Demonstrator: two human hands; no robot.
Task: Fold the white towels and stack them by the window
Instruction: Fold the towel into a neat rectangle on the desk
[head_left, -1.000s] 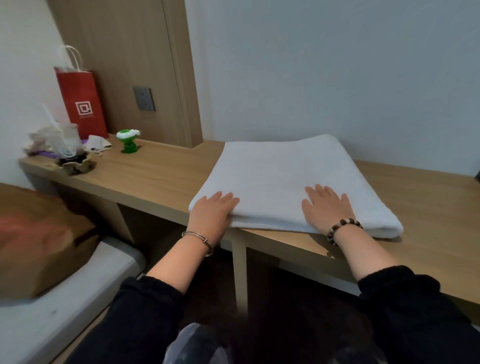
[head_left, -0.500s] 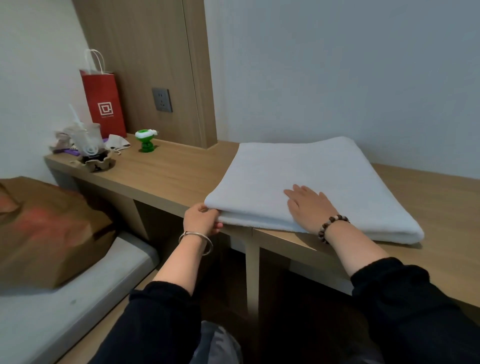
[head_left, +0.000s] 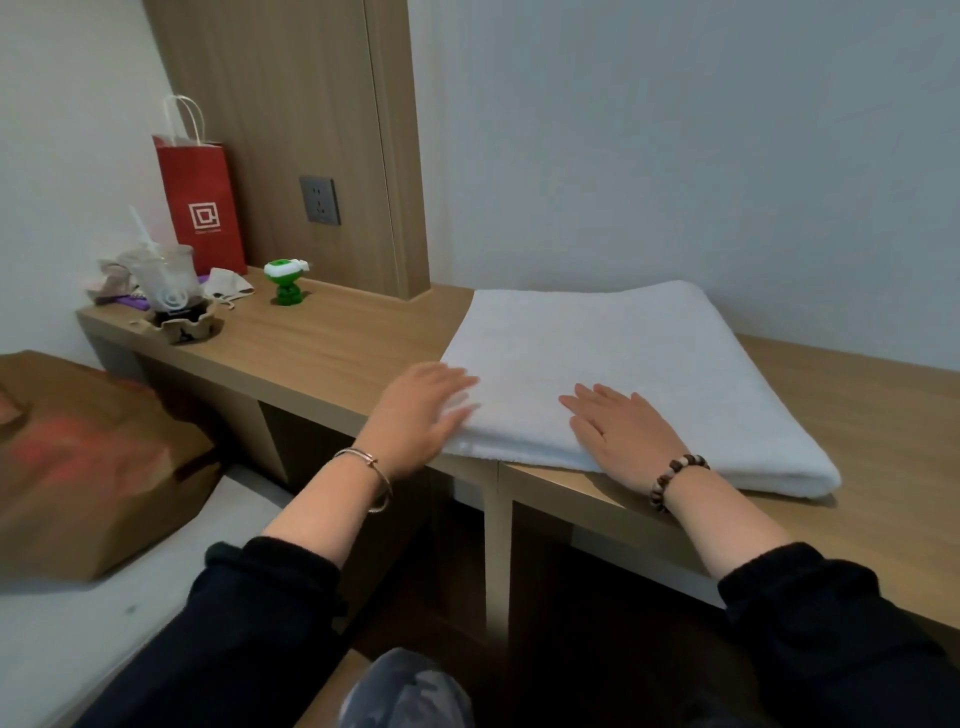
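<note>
So the folded white towel (head_left: 623, 364) is lying flat on the long wooden table (head_left: 322, 353), roughly mid-table, with its back edge close to the wall and its near left corner right at the table's front edge. The towel sits a bit skewed, so its near right corner ends up further in from that front edge. The right hand (head_left: 618, 436) is palm down on top of the towel, close to its near edge, with the fingers straight and spread a little, not grabbing anything, just pressing flat. There's a bead bracelet (head_left: 675, 475) on that wrist. The left hand (head_left: 415, 415) is at the towel's near left corner, fingers stretched out and open with the tips over the towel's left edge. It's blurry, so I can't tell if it's really touching the cloth, but it isn't gripping anything. That wrist has a thin silver bangle (head_left: 371, 470). Over at the table's far left end there's a red paper bag (head_left: 202, 208) standing against the wood panel, a clear plastic cup (head_left: 166, 275) with a straw, and a little green gadget (head_left: 284, 283) below a wall socket (head_left: 320, 200). A brown paper bag (head_left: 88, 457) sits low on the left, off the table.
</note>
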